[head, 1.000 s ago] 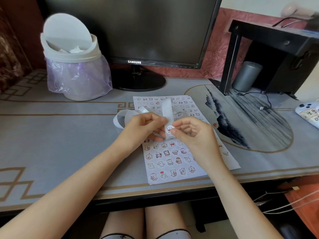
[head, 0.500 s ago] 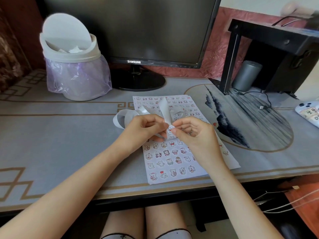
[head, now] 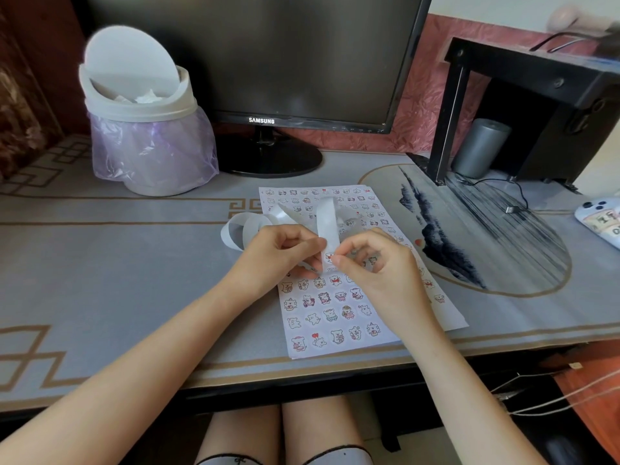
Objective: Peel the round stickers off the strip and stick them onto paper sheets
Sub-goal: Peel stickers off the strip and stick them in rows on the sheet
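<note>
Both hands up over desk (head: 117, 280), just above the paper sheet (head: 391, 335). L hand (head: 281, 256): fingers curled, thumb + forefinger pinching the white strip (head: 327, 223) from its left edge, low down. Above the pinch the strip stands roughly upright, then bends back; the rest trails off left behind my knuckles in a loose loop (head: 238, 229) lying on the desk. R hand (head: 375, 273): fingers curled in, thumb + forefinger tips closed narrow on the round sticker (head: 329, 257) at the strip's lower end, right beside L fingertips. Can't tell if the sticker edge is lifted off the backing or flat on it. Sheet under hands is covered w/ rows of small cartoon-animal stickers, near to far edge. A 2nd sheet (head: 449, 322) pokes out from under it on the right side, so a stack of at least two. Sheets lie near desk's front edge, slightly skewed, right corner over the painted oval on the desk mat. Elsewhere: dark monitor (head: 268, 62) at back centre on a round foot; white swing-lid bin (head: 147, 129) w/ purple liner to its left, crumpled paper inside; black stand (head: 536, 82) back right w/ grey cylinder (head: 479, 147) under it; thin cable (head: 510, 209) runs out on the mat; white phone-like thing (head: 600, 219) at far right edge, partly cut off. My knees show below the desk.
</note>
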